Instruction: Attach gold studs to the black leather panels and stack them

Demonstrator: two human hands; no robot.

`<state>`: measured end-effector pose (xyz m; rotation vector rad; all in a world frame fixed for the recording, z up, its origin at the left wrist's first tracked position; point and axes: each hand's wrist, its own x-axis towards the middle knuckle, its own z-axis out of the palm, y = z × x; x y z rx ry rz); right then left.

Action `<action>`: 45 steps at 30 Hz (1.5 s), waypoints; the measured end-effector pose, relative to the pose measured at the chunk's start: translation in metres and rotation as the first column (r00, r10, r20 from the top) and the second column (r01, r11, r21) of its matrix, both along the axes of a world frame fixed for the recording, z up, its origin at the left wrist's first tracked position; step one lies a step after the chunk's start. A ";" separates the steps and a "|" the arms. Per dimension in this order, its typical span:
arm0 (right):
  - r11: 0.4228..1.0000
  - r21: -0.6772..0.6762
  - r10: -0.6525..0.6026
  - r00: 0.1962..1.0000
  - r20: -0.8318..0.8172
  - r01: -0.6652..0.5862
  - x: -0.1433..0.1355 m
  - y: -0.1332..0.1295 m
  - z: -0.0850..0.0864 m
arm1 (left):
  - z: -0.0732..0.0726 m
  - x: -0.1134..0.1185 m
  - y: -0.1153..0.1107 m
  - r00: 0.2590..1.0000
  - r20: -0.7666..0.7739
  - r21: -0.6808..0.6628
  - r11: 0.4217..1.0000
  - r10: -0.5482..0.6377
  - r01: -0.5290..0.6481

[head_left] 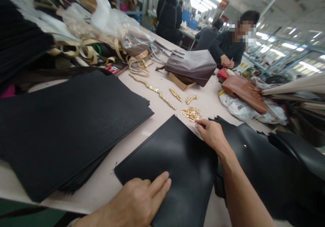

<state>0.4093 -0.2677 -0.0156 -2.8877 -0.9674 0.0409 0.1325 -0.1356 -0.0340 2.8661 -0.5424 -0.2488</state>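
Observation:
A black leather panel (175,159) lies in front of me on the pale table (144,132). My left hand (142,200) rests on its lower left part, with two fingers stretched out flat and nothing in them. Beyond the panel's far corner is a loose pile of small gold metal pieces (191,113). At the near edge of that pile my right hand (209,132) has its thumb and forefinger pinched together; whatever is between the fingertips is too small to make out. Gold pieces in rows (158,92) lie farther back.
Stacked black leather sheets (76,118) lie at left, more black panels (266,166) at right. Farther back are a grey-brown bag (194,64) on a cardboard box (181,81), a brown bag (243,91), plastic wrapping (106,20) and a person (233,44) across the table.

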 end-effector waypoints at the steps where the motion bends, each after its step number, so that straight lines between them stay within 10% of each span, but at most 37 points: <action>1: 0.999 -0.031 0.020 1.000 0.004 -0.020 0.004 0.008 -0.002 | -0.001 0.000 0.001 1.000 0.021 0.009 1.000 -0.002 0.002; 9: 0.949 -0.310 0.090 0.992 0.091 -0.058 0.007 0.039 -0.007 | -0.018 -0.002 0.004 0.974 0.225 -0.002 1.000 -0.009 0.009; 22: 0.878 -0.462 0.191 0.977 0.093 -0.127 0.001 0.055 -0.004 | -0.008 -0.003 0.003 0.997 0.076 -0.074 0.997 -0.001 0.007; 36: 0.974 -0.222 -0.017 0.994 0.105 0.040 -0.004 0.052 -0.009 | -0.018 -0.016 -0.003 0.981 0.182 -0.097 0.994 0.072 -0.055; 45: 0.959 0.277 0.106 0.842 -0.529 0.053 -0.127 -0.038 -0.014 | -0.021 -0.018 0.001 0.971 0.237 -0.095 0.995 0.041 -0.019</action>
